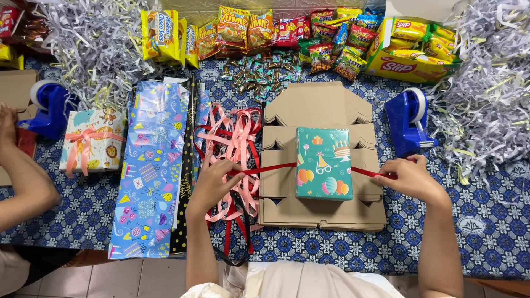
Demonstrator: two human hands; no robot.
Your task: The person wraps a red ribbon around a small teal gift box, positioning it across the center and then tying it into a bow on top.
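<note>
A box wrapped in teal party-print paper (323,163) lies on a stack of flat cardboard boxes (323,209) in the middle of the table. A red ribbon (276,168) runs under the box and sticks out on both sides. My left hand (216,179) pinches the ribbon's left end, just over a heap of pink and red ribbons (234,138). My right hand (411,176) pinches the ribbon's right end at the stack's right edge. The ribbon is pulled taut between both hands.
Rolls of blue wrapping paper (148,171) lie to the left, beside a wrapped gift with a pink bow (91,140). Two blue tape dispensers (407,118) (49,107) stand on the patterned cloth. Snack packets (248,30), shredded paper (486,94) and another person's arm (19,165) border the table.
</note>
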